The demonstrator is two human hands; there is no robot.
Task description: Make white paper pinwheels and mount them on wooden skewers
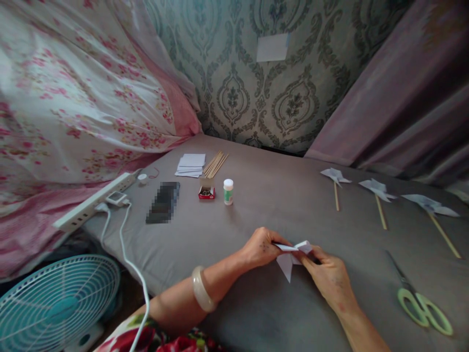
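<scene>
Between my two hands is a folded white paper pinwheel (287, 266), with one pointed flap hanging down. My left hand (262, 247) pinches its left side, thumb and fingers closed on the paper. From the right, my right hand (328, 271) grips the other side, its fingers closed near the middle. The fingertips of both hands are partly hidden by the paper. To the right lie finished-looking paper pinwheels on sticks, the nearest pinwheel (428, 204) at the far right. Green-handled scissors (415, 298) rest beside my right forearm.
Farther back are a paper stack (191, 165), wooden sticks (216, 164), a small red box (207, 192) and a white-capped glue bottle (228, 192). A phone (163, 203) lies near a power strip (95, 201) with white cables. A blue fan (60, 308) stands lower left.
</scene>
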